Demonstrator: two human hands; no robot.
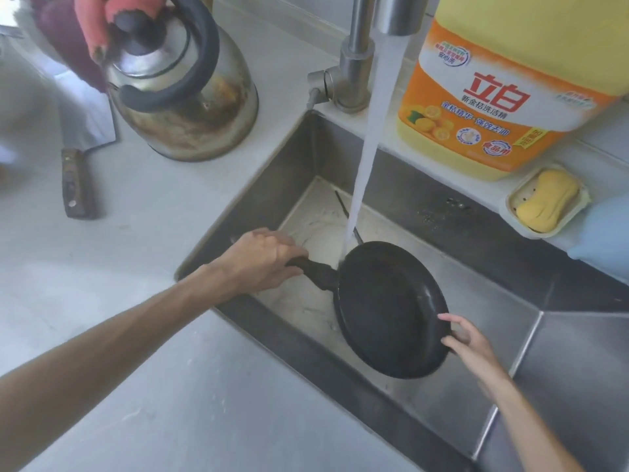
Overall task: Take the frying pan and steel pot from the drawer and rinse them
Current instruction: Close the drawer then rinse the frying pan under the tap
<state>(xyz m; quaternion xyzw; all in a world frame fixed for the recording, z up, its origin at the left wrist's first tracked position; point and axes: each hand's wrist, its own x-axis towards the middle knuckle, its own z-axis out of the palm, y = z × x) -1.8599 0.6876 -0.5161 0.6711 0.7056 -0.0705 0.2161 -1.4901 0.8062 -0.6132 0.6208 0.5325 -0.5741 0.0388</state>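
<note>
A black frying pan (pixel 388 308) is tilted inside the steel sink (pixel 442 396), its dark underside facing me. My left hand (pixel 262 260) grips the pan's black handle at the sink's left side. Fingers of my right hand (pixel 468 342) hold the pan's lower right rim. Water streams from the tap (pixel 357 59) and lands just past the pan's upper edge. No steel pot is in view.
A stained steel kettle (pixel 183 93) with a black handle stands on the counter at upper left. A cleaver (pixel 76 158) lies left of it. A large yellow detergent bottle (pixel 503 83) and a soap dish (pixel 544 202) sit behind the sink.
</note>
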